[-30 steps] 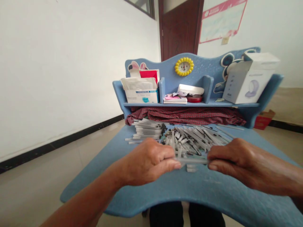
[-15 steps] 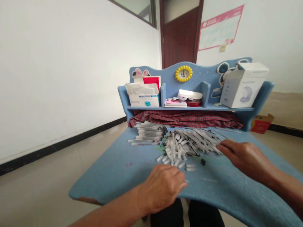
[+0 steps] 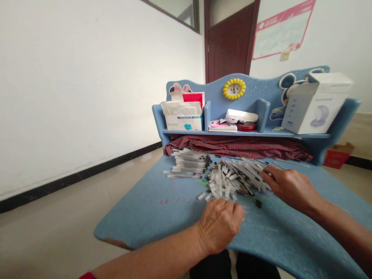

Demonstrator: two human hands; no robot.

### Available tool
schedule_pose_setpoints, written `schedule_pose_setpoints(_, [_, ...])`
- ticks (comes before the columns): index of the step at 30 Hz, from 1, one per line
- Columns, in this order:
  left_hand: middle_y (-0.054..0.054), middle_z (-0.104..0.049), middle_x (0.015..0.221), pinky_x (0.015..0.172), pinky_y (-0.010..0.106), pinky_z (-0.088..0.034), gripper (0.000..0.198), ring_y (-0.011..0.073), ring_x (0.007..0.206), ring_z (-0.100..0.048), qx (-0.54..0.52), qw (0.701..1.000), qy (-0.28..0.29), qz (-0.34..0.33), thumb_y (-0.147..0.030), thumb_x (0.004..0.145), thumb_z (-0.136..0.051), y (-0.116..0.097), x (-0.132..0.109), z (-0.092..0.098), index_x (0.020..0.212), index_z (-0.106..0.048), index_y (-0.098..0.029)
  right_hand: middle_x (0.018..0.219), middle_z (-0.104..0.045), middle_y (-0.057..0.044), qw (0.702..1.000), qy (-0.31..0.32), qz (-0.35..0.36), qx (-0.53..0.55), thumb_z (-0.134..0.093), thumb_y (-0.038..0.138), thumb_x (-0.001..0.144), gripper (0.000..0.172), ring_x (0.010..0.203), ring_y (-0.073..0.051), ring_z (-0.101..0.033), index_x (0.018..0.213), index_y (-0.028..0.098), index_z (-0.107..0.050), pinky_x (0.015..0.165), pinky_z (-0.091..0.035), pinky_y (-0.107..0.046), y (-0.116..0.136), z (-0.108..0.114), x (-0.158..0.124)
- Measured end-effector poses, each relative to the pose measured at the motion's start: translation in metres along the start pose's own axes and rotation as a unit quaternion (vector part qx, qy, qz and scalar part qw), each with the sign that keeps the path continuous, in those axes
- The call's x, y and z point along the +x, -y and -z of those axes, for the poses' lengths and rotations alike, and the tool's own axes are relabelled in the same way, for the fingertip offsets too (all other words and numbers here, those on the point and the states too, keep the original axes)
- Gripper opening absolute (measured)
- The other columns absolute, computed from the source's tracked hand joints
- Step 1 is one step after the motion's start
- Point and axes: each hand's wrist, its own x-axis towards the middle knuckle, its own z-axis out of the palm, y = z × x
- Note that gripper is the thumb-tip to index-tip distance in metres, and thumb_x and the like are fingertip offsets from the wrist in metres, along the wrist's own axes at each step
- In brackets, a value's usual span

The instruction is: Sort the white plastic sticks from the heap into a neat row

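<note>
"Blue desk (image 3: 145, 213); loose heap of clear pen parts (image 3: 222, 181) near its middle, taken as dial centre. Left hand (image 3: 222, 224)?"

"At 6 o'clock, back of the hand up, fingers curled inward. Cannot tell whether anything is clamped beneath them; pale blur beside the thumb, unreadable."

"Right hand (image 3: 290, 186)?"

"At 3 o'clock, fingertips at the heap's edge, by the long tubes (image 3: 251, 170). Thumb and fingers close together; cannot tell if a tube is pinched."

"Surroundings?"

"Row of clear pens (image 3: 188, 164) at 10 o'clock, dark ends toward the heap. Small black piece (image 3: 258, 203) at 4 o'clock. Plaid cloth (image 3: 238, 145) at 12, beneath the shelf (image 3: 250, 134); yellow-rimmed clock (image 3: 234, 89) above, also 12."
</note>
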Motion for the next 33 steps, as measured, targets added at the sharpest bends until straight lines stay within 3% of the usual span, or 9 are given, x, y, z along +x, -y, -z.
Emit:
schedule_pose_setpoints(8, [-0.001,-0.059,0.067,0.056,0.030,-0.048,0.022,0.0187,0.063,-0.059,-0.024,1.000,0.000,0.012,-0.037,0.078,-0.064,-0.001,-0.005,0.005,0.079,-0.051,-0.018,0.068,-0.070,-0.013,0.992,0.088,-0.045,-0.079,-0.036,0.037,0.090,0.034,0.067,-0.028,-0.068,0.088,0.017,-0.063,0.050,-0.038,-0.028,0.022,-0.003,0.025])
schedule_pose_setpoints(15, [0.001,-0.058,0.066,0.056,0.031,-0.047,0.020,0.0196,0.061,-0.058,-0.024,1.000,0.003,0.003,-0.036,0.080,-0.061,0.002,-0.011,0.016,0.076,-0.052,-0.018,0.074,-0.071,-0.015,0.991,0.107,-0.024,-0.079,-0.039,0.044,0.088,0.038,0.074,-0.032,-0.068,0.083,0.017,-0.065,0.059,-0.046,-0.035,0.035,-0.007,0.027])
schedule_pose_setpoints(18, [0.001,-0.058,0.067,0.057,0.031,-0.047,0.018,0.0191,0.062,-0.057,-0.011,1.000,-0.005,0.013,-0.035,0.084,-0.056,0.020,-0.016,0.022,0.078,-0.052,-0.018,0.073,-0.071,-0.014,0.991,0.110,-0.033,-0.074,-0.039,0.045,0.088,0.038,0.074,-0.033,-0.068,0.084,0.018,-0.065,0.058,-0.046,-0.035,0.033,-0.008,0.024])
schedule_pose_setpoints(21, [0.002,-0.057,0.069,0.060,0.031,-0.047,0.016,0.0192,0.065,-0.057,0.024,0.998,-0.002,0.060,-0.031,0.087,-0.051,0.050,-0.022,0.026,0.078,-0.053,-0.018,0.072,-0.071,-0.014,0.991,0.101,-0.052,-0.072,-0.037,0.049,0.088,0.042,0.074,-0.034,-0.068,0.085,0.018,-0.066,0.059,-0.046,-0.037,0.028,-0.009,0.022])
schedule_pose_setpoints(26, [0.008,-0.059,0.090,0.075,0.035,-0.048,0.011,0.0231,0.087,-0.056,0.098,0.980,0.082,0.152,-0.020,0.086,-0.050,0.098,-0.033,0.027,0.094,-0.056,-0.015,0.072,-0.070,-0.014,0.990,0.109,-0.075,-0.057,-0.035,0.053,0.088,0.046,0.077,-0.034,-0.068,0.084,0.019,-0.066,0.061,-0.047,-0.038,0.019,-0.011,0.022])
schedule_pose_setpoints(29, [0.010,-0.058,0.101,0.080,0.038,-0.046,0.018,0.0250,0.097,-0.054,0.103,0.973,0.134,0.157,-0.017,0.086,-0.048,0.108,-0.039,0.022,0.103,-0.055,-0.015,0.071,-0.070,-0.013,0.989,0.108,-0.090,-0.052,-0.034,0.055,0.087,0.047,0.075,-0.033,-0.068,0.082,0.021,-0.067,0.061,-0.046,-0.037,0.014,-0.011,0.022])
schedule_pose_setpoints(33, [0.009,-0.060,0.098,0.081,0.038,-0.044,0.018,0.0244,0.095,-0.055,0.092,0.969,0.179,0.145,-0.015,0.087,-0.045,0.111,-0.041,0.010,0.100,-0.057,-0.014,0.068,-0.070,-0.011,0.988,0.093,-0.115,-0.038,-0.033,0.058,0.087,0.049,0.073,-0.031,-0.068,0.080,0.024,-0.067,0.060,-0.045,-0.036,0.010,-0.008,0.020])
